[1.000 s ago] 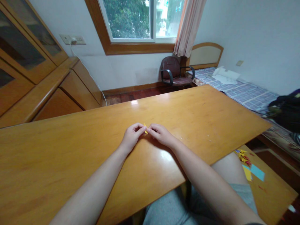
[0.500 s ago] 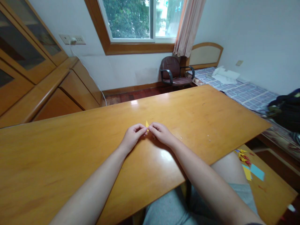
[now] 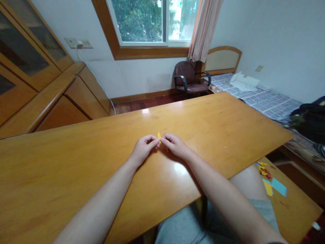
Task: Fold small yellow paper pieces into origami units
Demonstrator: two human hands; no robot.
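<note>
Between my two hands, over the middle of the wooden table (image 3: 101, 152), is a small piece of folded yellow paper (image 3: 159, 135) with its pointed tip upward. My left hand (image 3: 146, 146) pinches it from the left between thumb and fingers. From the right, my right hand (image 3: 173, 143) pinches it too, and the thumbs almost meet at its lower part. Fingers hide most of the lower paper, so its full folded shape does not show.
On a lower wooden surface at the right lie several folded yellow and red paper pieces (image 3: 264, 170), a blue sheet (image 3: 279, 187) and a yellow sheet (image 3: 267, 188). Beyond the table stand a brown armchair (image 3: 191, 79) and a bed (image 3: 269, 100). A cabinet (image 3: 50, 84) lines the left.
Both hands stay in nearly the same place, still pinching the yellow paper. Its upright tip has shifted very slightly.
</note>
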